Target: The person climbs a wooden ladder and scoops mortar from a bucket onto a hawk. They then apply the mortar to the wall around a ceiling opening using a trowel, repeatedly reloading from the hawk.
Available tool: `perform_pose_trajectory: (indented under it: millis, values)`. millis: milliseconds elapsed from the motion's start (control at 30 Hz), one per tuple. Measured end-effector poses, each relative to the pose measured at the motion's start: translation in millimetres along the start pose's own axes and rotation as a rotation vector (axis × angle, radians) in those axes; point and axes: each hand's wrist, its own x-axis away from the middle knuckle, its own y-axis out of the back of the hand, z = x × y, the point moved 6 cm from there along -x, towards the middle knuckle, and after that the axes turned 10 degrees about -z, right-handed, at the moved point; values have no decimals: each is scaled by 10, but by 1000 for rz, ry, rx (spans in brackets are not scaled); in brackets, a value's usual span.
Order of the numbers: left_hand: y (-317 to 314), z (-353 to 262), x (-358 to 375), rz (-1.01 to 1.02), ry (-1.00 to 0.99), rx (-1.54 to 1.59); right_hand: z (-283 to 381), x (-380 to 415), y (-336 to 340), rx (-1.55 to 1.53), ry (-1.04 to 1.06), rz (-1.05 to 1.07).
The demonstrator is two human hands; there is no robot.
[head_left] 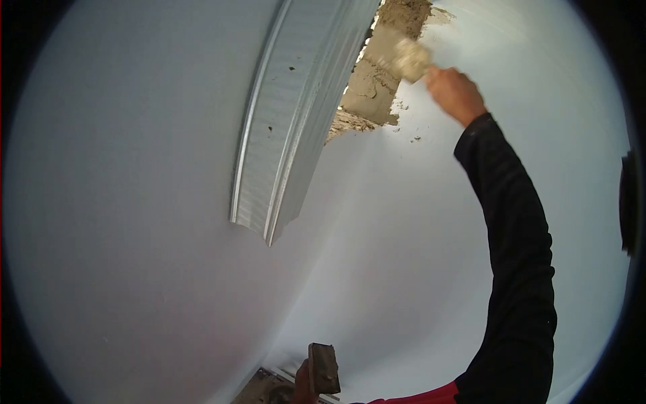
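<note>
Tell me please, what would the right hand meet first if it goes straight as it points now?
Blurred tool leading, the right hand would likely meet the brown mortar-like patch first, with the metal channel beyond. Depth is unclear, so the tool may be touching the patch.

Right hand (456, 93) raised at upper right, gripping a mortar-smeared trowel (412, 59), blurred, over a patch of wet brown mortar (371, 89). Patch ragged-edged, on pale wall (404, 222); crumbs of mortar on wall just below it. Ribbed metal strip (289, 128) runs down from top edge, beside patch, two dark specks on its face. Left hand (304, 385) low, holding a flat brown block (324, 369). Black sleeve (515, 249) on right arm; red cloth near its base.
</note>
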Motion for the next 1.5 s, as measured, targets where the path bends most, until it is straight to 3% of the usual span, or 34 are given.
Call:
perform_pose_trajectory:
  millis: [100, 267, 467, 667, 733, 833, 867, 933, 1133, 1367, 1500]
  values:
    - [90, 159, 18, -2, -2, -20, 510, 274, -176, 33, 216, 32]
    - [160, 352, -125, -38, -46, -24, 628, 147, -643, 30, 171, 134]
    - [244, 561, -55, -49, -39, -49, 638, -65, -658, 109, 135, 158]
    - [301, 627, 3, -57, 191, 167, 334, -400, -335, 51, 40, 21]
    - [310, 338, 104, -74, -68, -78, 254, -430, -220, 58, 42, -47]
    - [202, -89, 243, -96, -459, -430, 203, -219, -109, 15, -9, 22]
    - [171, -125, 227, -98, -458, -424, 278, -88, -123, 12, 42, 39]
    - [156, 36, 172, 10, 45, 42, 399, 228, -257, 1, 149, 96]
    - [197, 275, -48, 85, 361, 331, 377, 486, -548, -25, 170, 85]
    - [258, 273, 34, 37, 303, 257, -192, 149, -422, 82, 19, -66]
    - [286, 419, 20, 24, 225, 212, -389, 143, -134, -12, -127, 0]
